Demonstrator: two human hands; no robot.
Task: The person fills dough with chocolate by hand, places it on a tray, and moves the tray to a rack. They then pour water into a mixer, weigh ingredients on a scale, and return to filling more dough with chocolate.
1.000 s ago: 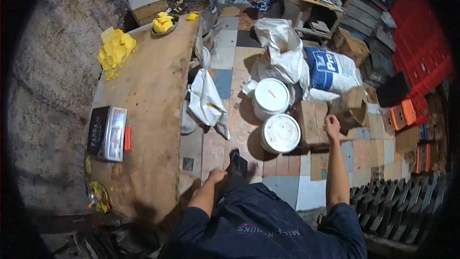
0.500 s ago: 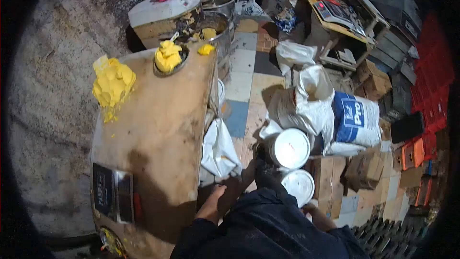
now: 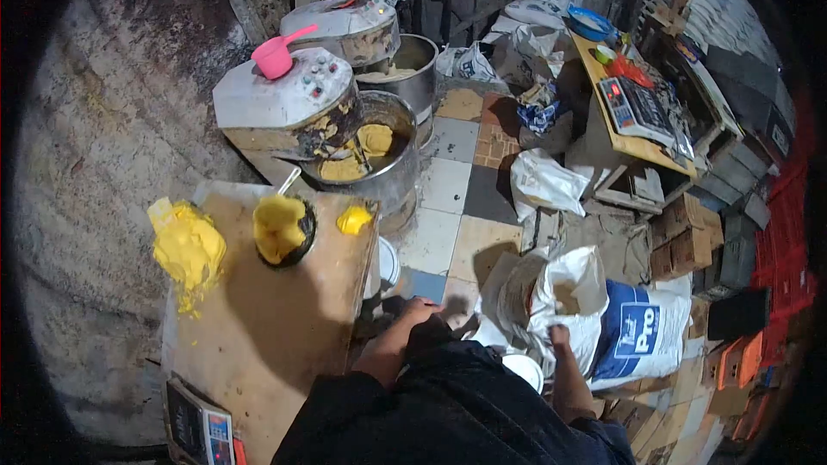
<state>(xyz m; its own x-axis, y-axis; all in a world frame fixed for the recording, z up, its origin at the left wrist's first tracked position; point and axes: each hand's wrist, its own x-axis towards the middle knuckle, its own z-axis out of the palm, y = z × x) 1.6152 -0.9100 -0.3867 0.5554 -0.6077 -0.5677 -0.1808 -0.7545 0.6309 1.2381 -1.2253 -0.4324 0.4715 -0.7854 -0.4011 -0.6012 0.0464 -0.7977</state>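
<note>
I see the tiled floor (image 3: pixel 448 198) spreading across the middle of my view, with a wooden bench (image 3: pixel 267 327) on my left against a rough grey wall (image 3: pixel 95 164). Beyond the bench stand two dough mixers: the near mixer (image 3: pixel 293 103) has a white housing and a steel bowl (image 3: pixel 388 151) holding yellow dough, and a pink scoop (image 3: pixel 276 56) sits on top of the housing. A second mixer (image 3: pixel 353 21) with its own bowl stands just behind it.

To my right an open white sack (image 3: pixel 560 293) stands on the floor, touching a white-and-blue sack printed "Pro" (image 3: pixel 642 331). My right hand (image 3: pixel 560 336) rests on the front edge of the open sack's mouth; I cannot tell whether its fingers are curled on the fabric or just lying against it. A white bucket (image 3: pixel 524 368) shows partly just below that hand.

My left hand (image 3: pixel 419 308) hangs low beside the bench's corner, fingers drawn loosely together and holding nothing, just beside my dark trouser leg.

On the bench a large lump of yellow dough (image 3: pixel 185 250) lies near the wall, a dark bowl (image 3: pixel 282 228) full of yellow dough sits in the middle, and a small yellow piece (image 3: pixel 353 220) lies by the far edge. A digital scale (image 3: pixel 202 426) sits on the bench's near end.
</note>
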